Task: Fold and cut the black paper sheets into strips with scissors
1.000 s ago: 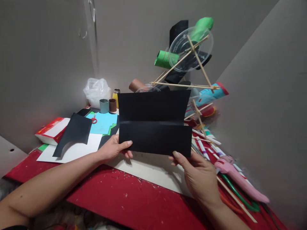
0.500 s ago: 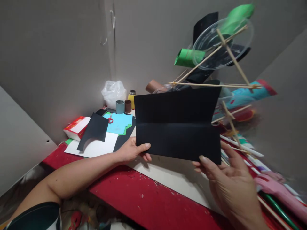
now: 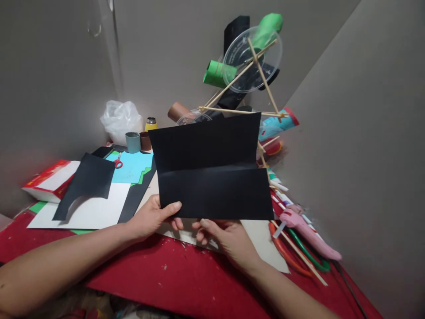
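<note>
A black sheet of card point(image 3: 212, 190) with a crease across its middle is held up in front of me, its upper half tilted. My left hand point(image 3: 159, 217) pinches its lower left corner, thumb in front and fingers behind. At the middle of the bottom edge, my right hand point(image 3: 229, 239) has its thumb and curled fingers close together against the card; part of that hand is hidden behind the sheet. Beneath the card lies a pale board point(image 3: 262, 248) on the red tabletop point(image 3: 159, 270).
To the left are cut black card point(image 3: 91, 177), blue paper point(image 3: 133, 166), red-handled scissors point(image 3: 118, 163) and a red box point(image 3: 49, 179). Behind stand a plastic bag point(image 3: 121, 119) and paper tubes point(image 3: 133, 142). A stick frame point(image 3: 239, 110) rises behind the card; a pink glue gun point(image 3: 308, 235) lies right.
My right hand has moved from the card's lower right corner to the middle of its bottom edge. My left hand keeps its hold. The view has turned to the right.
</note>
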A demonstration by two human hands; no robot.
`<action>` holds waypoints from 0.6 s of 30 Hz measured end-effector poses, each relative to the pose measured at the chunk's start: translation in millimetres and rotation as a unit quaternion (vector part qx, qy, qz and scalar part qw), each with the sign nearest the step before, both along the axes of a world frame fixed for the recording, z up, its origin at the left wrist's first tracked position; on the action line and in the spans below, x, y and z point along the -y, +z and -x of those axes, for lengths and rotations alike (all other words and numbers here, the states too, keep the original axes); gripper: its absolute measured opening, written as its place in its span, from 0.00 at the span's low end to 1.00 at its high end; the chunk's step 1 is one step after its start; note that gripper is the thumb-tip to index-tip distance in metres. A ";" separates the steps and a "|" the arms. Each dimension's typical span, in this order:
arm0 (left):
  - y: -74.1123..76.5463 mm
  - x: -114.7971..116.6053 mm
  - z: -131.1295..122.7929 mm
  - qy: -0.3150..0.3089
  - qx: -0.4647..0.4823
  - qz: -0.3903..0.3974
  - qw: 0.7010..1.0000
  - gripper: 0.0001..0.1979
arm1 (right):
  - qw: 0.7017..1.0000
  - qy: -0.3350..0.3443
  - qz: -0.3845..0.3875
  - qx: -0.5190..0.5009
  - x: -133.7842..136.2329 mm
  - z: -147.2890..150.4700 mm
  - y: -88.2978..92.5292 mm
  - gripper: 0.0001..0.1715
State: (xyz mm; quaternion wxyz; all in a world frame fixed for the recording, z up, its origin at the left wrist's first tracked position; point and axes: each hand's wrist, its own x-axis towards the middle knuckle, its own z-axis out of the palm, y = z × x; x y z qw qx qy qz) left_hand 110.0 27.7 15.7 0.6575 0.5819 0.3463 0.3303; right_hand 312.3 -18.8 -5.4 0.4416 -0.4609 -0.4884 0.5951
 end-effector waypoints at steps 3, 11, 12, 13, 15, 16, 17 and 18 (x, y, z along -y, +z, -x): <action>3.7 3.3 -2.4 -0.004 -0.016 -0.003 1.000 0.21 | 1.000 -0.003 0.008 -0.011 1.6 1.0 1.1 0.22; 3.7 4.2 -3.9 -0.018 -0.009 0.017 1.000 0.22 | 0.999 -0.034 -0.002 -0.032 4.4 1.6 -0.7 0.22; 2.9 4.6 -4.0 -0.022 -0.007 0.029 0.999 0.22 | 0.999 -0.041 0.000 -0.036 4.8 1.3 -1.1 0.22; 1.8 5.0 -3.8 -0.025 -0.005 0.042 0.999 0.21 | 0.998 -0.048 0.004 -0.039 5.2 1.0 -1.3 0.22; -0.8 5.2 -2.9 -0.032 -0.004 0.063 0.998 0.19 | 0.998 -0.052 0.016 -0.043 6.0 0.9 -1.2 0.22; -2.1 4.9 -2.2 -0.035 -0.004 0.066 0.997 0.18 | 0.998 -0.048 0.022 -0.043 6.1 0.9 -0.9 0.23; -3.1 4.3 -1.3 -0.037 -0.005 0.065 0.997 0.18 | 0.998 -0.043 0.028 -0.041 6.1 0.8 -0.5 0.23; -3.8 3.4 -0.4 -0.038 -0.007 0.060 0.997 0.17 | 0.998 -0.037 0.028 -0.039 5.7 0.6 -0.1 0.24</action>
